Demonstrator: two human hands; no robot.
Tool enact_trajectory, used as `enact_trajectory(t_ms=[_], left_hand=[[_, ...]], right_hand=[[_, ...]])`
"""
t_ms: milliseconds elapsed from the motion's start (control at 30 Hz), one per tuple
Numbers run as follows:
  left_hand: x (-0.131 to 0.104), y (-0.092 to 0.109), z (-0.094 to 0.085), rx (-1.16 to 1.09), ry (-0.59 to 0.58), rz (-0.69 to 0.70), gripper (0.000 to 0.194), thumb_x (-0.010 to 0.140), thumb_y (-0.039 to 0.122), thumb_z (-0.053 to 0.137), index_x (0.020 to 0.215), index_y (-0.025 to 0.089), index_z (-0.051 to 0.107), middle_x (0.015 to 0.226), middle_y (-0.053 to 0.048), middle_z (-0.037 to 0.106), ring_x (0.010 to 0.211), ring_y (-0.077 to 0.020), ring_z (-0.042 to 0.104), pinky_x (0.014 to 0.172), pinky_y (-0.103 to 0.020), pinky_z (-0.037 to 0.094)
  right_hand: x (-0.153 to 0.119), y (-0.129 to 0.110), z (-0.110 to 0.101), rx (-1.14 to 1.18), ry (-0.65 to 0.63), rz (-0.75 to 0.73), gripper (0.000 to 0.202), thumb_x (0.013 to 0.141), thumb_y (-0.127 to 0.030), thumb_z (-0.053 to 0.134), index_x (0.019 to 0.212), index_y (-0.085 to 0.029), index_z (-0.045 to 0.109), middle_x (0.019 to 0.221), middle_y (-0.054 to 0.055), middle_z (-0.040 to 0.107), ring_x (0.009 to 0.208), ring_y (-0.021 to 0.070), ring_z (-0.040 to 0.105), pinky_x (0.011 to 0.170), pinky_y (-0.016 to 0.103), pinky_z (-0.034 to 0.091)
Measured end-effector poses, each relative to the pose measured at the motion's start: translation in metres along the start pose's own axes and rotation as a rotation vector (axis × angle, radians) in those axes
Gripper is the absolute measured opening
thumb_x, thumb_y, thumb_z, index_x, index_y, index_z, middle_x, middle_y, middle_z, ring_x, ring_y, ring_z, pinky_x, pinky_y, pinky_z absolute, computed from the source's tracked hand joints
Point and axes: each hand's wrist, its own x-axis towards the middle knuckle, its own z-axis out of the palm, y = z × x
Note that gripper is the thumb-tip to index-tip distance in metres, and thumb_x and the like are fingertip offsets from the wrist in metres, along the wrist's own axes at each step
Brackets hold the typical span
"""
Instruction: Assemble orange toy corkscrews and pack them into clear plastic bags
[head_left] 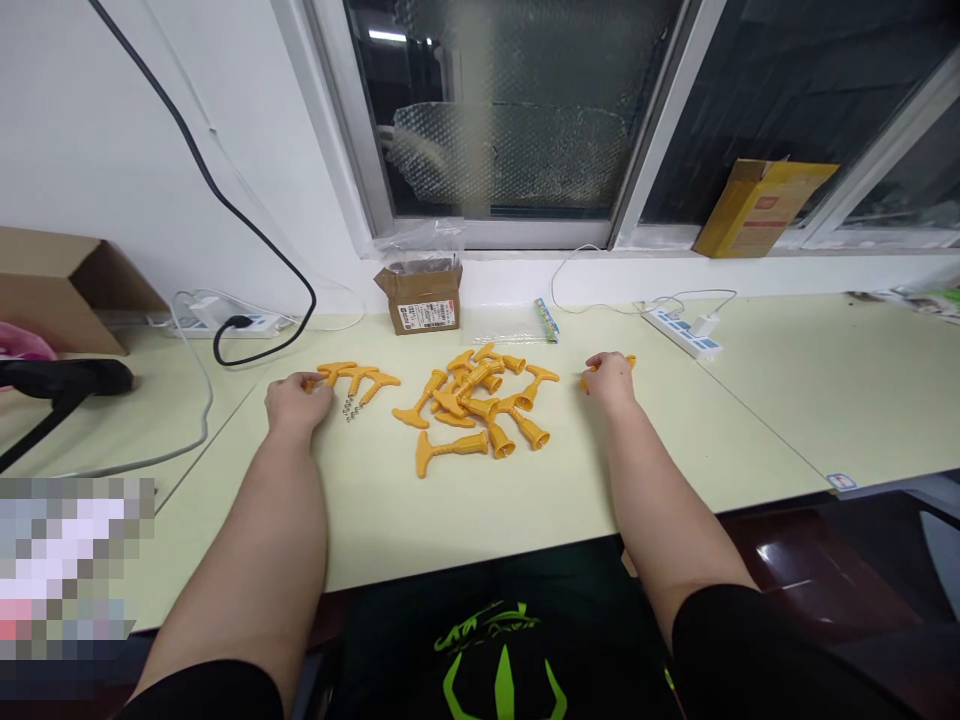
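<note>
Corkscrews (476,380) lie heaped on the table (465,530). Fingers of the right hand (611,381) look clamped on a yellow piece (631,361); whether those of the left hand (295,405) grip anything, I cannot tell. Bare spirals (348,408) beside it could prick a fingertip swept carelessly sideways.

Bright indoor light, 1 white glare streak (387,36) in dark window (525,70), stretched edges, pixelated patch (64,570)

Left hand (297,404) and right hand (609,380) are outstretched well apart
</note>
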Motion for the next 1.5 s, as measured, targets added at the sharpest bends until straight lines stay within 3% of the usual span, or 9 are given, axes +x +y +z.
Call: enact_trajectory(t_ms=[167,300,367,467,633,800,1033,1267,1500], left_hand=[[-0.006,0.005,-0.003,-0.016,0.03,-0.013,0.04,0.076,0.029,0.074,0.112,0.014,0.068,0.127,-0.016,0.051,0.127,-0.0361,0.049,0.112,-0.053,0.038],[-0.021,0.019,-0.008,-0.049,0.129,0.022,0.039,0.077,0.03,0.073,0.114,0.018,0.069,0.129,-0.016,0.048,0.137,-0.0404,0.036,0.116,-0.053,0.033],[-0.031,0.028,-0.009,-0.094,0.201,0.121,0.036,0.079,0.029,0.071,0.113,0.017,0.069,0.125,-0.016,0.048,0.135,-0.0397,0.036,0.115,-0.053,0.033],[-0.048,0.048,-0.007,-0.138,0.281,0.321,0.028,0.082,0.026,0.067,0.108,0.017,0.07,0.117,-0.013,0.051,0.127,-0.0361,0.042,0.112,-0.052,0.035],[-0.082,0.086,0.004,-0.187,0.304,0.66,0.018,0.083,0.023,0.064,0.099,0.02,0.07,0.105,-0.01,0.057,0.112,-0.0311,0.052,0.107,-0.049,0.039],[-0.118,0.113,0.014,-0.293,0.181,0.996,0.015,0.083,0.019,0.065,0.096,0.022,0.071,0.1,-0.008,0.062,0.102,-0.0277,0.059,0.102,-0.049,0.044],[-0.146,0.129,0.024,-0.377,0.004,1.377,0.027,0.084,0.019,0.07,0.108,0.03,0.074,0.134,-0.008,0.063,0.126,-0.0286,0.059,0.107,-0.05,0.05],[-0.148,0.131,0.026,-0.47,-0.154,1.363,0.026,0.089,0.016,0.062,0.109,0.029,0.073,0.112,-0.005,0.077,0.117,-0.0253,0.069,0.103,-0.046,0.056],[-0.144,0.119,0.034,-0.701,-0.457,0.897,0.028,0.081,0.033,0.079,0.106,0.024,0.07,0.108,-0.008,0.077,0.103,-0.0271,0.074,0.096,-0.045,0.06]], right_hand=[[-0.009,-0.009,0.002,0.032,0.129,-0.155,0.043,0.076,-0.021,0.064,0.119,-0.021,0.064,0.121,0.012,0.056,0.084,0.0192,0.06,0.084,0.037,0.05],[-0.036,-0.035,0.012,0.06,-0.281,-0.394,0.031,0.087,-0.044,0.063,0.111,-0.025,0.069,0.074,-0.001,0.058,0.069,0.0171,0.055,0.07,0.03,0.044],[-0.048,-0.044,0.018,0.057,-0.483,-0.446,0.037,0.089,-0.053,0.06,0.113,-0.026,0.071,0.071,-0.002,0.06,0.067,0.0168,0.055,0.066,0.029,0.042],[-0.057,-0.049,0.023,-0.004,-0.591,-0.43,0.037,0.089,-0.057,0.06,0.105,-0.025,0.073,0.077,0.001,0.065,0.07,0.0179,0.058,0.065,0.029,0.042],[-0.052,-0.047,0.02,-0.008,-0.432,-0.379,0.03,0.086,-0.052,0.064,0.1,-0.025,0.069,0.074,-0.001,0.064,0.071,0.0186,0.058,0.066,0.03,0.042],[-0.053,-0.055,0.013,0.391,-0.206,-0.34,0.031,0.089,-0.053,0.059,0.103,-0.025,0.063,0.065,-0.004,0.056,0.061,0.015,0.053,0.063,0.027,0.043],[-0.079,-0.078,0.016,1.091,-0.853,-0.157,0.035,0.084,-0.052,0.053,0.109,-0.027,0.05,0.054,-0.008,0.055,0.039,0.0124,0.041,0.04,0.022,0.034],[-0.081,-0.082,0.02,1.11,-1.183,0.148,0.036,0.088,-0.057,0.048,0.097,-0.023,0.053,0.048,-0.007,0.047,0.036,0.0101,0.031,0.036,0.02,0.023],[-0.083,-0.076,0.016,1.009,-1.066,-0.067,0.031,0.087,-0.047,0.066,0.105,-0.025,0.052,0.065,-0.007,0.052,0.051,0.0092,0.04,0.048,0.019,0.03]])
